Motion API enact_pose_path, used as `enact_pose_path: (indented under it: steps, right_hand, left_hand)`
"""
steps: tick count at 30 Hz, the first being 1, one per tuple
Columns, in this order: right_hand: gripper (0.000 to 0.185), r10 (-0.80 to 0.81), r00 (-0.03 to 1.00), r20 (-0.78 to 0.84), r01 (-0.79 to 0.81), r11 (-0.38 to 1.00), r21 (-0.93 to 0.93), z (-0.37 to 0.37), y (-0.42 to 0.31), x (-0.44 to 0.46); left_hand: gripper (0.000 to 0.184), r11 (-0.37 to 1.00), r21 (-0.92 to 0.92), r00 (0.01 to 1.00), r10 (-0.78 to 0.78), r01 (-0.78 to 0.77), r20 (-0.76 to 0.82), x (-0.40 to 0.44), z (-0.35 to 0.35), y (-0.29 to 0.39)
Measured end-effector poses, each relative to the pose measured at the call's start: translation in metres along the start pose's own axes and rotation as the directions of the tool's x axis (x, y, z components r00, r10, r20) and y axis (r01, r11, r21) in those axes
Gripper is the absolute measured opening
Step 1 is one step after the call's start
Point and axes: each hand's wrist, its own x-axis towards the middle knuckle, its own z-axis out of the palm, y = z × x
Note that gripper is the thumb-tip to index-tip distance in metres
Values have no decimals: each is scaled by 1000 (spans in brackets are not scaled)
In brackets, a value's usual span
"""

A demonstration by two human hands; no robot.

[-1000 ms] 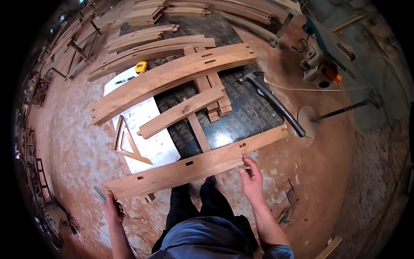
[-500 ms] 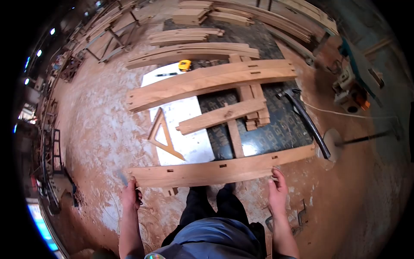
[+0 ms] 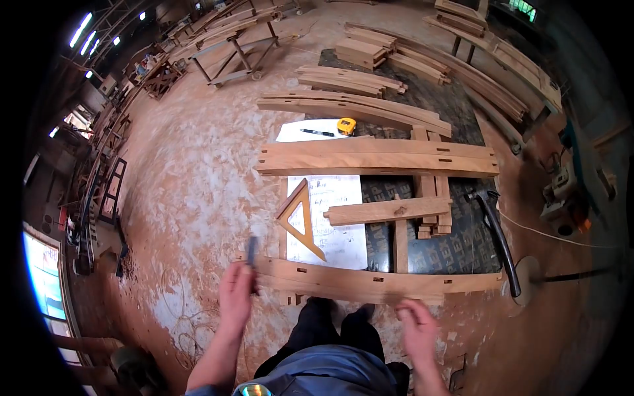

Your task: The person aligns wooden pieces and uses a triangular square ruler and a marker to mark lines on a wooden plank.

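Note:
A long mortised board [image 3: 337, 276] lies crosswise in front of me, with several slots in its upper edge. My left hand [image 3: 236, 290] is at its left end, closed around a narrow, flat, grey-blue tool [image 3: 251, 251] that points up; motion blur hides its kind. Just below the board's front edge, towards the right, my right hand [image 3: 417, 322] has loosely bent fingers and nothing visible in it. Whether its fingertips touch the wood I cannot tell. Under the board's left part, a tenoned wood end [image 3: 290, 300] sticks out.
A wooden set square [image 3: 304, 221] rests on a marked paper sheet [image 3: 343, 247]. Beyond are a pen [image 3: 317, 132], a yellow tape measure [image 3: 346, 126], slotted boards [image 3: 376, 157] and a short tenoned piece [image 3: 389, 210]. A hammer [image 3: 498, 241] lies at right on the black panel [image 3: 456, 254].
Both hands have come off the long board's ends and edge, the left one swinging the tool upright. The right hand has dropped lower. The whole view has shifted.

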Motion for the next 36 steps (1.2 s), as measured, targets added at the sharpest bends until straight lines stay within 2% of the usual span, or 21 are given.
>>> enact_pose_path:
  steps: [1,2,3,4,6,8,12,14,15,18,19,22,26,27,29,30,31,32,34,35,36]
  right_hand:
    - [19,-91,988,122,106,987,-120,19,-12,5]
    - [21,-147,969,200,164,984,-71,38,-19,10]
    - [25,-157,957,243,147,987,59,56,-27,13]
    - [29,-104,943,317,89,994,60,68,-34,16]
    - [30,-112,924,367,116,993,9,86,-34,25]
    - [32,-61,938,342,55,998,26,92,-33,31]
    - [34,42,950,308,-67,995,69,92,-29,48]
    - [34,37,955,296,-59,996,66,97,-29,61]
    - [30,-57,964,258,17,987,157,107,-35,70]
    - [21,23,961,274,-57,991,117,120,-41,91]
    - [16,33,980,198,-59,990,129,128,-56,94]
    - [17,132,982,134,-139,989,51,131,-41,95]
    - [15,54,998,-22,-47,971,235,143,-10,85]
    - [13,104,982,-156,-48,944,327,151,-19,91]
    - [21,208,976,-58,-196,967,164,138,-44,91]
    - [24,270,963,-20,-268,960,78,130,-50,90]
    - [22,299,953,-56,-300,954,-3,124,-45,87]
    - [22,314,944,-100,-317,948,-22,118,-43,79]
    - [20,335,923,-189,-351,935,-54,110,-43,58]
    - [20,319,918,-235,-344,936,-72,112,-43,48]
    - [20,301,912,-278,-337,937,-93,114,-44,39]
  left_hand:
    - [18,998,-66,995,-11,18,101,-5,20,15]
    - [18,988,-149,985,-2,28,175,-4,36,15]
    - [19,985,-163,967,-3,46,256,-3,50,22]
    - [19,962,-246,955,-38,114,293,-2,65,24]
    - [17,911,-226,862,-211,344,461,4,81,38]
    - [18,893,-306,858,-150,331,492,16,93,38]
    - [17,997,-47,872,-27,57,489,47,92,35]
    - [16,1000,0,811,20,-25,585,59,95,59]
    - [14,990,-98,780,141,-102,609,65,101,56]
    - [12,858,-293,585,504,-421,636,79,121,52]
    - [13,846,-265,576,514,-462,636,78,127,54]
    - [13,917,-187,540,363,-353,760,89,127,60]
    - [15,825,-250,284,434,-507,855,111,141,52]
    - [24,800,-285,175,431,-528,885,120,148,50]
    - [37,862,-128,164,236,-491,958,157,158,77]
    - [48,801,26,231,140,-598,963,195,177,66]
    - [49,827,58,345,168,-559,923,246,193,72]
    - [46,698,370,457,-69,-613,887,294,204,91]
    - [35,367,510,603,209,-778,769,396,225,72]
    - [35,266,513,573,249,-816,781,449,228,42]
    - [34,161,615,634,117,-772,764,480,227,34]
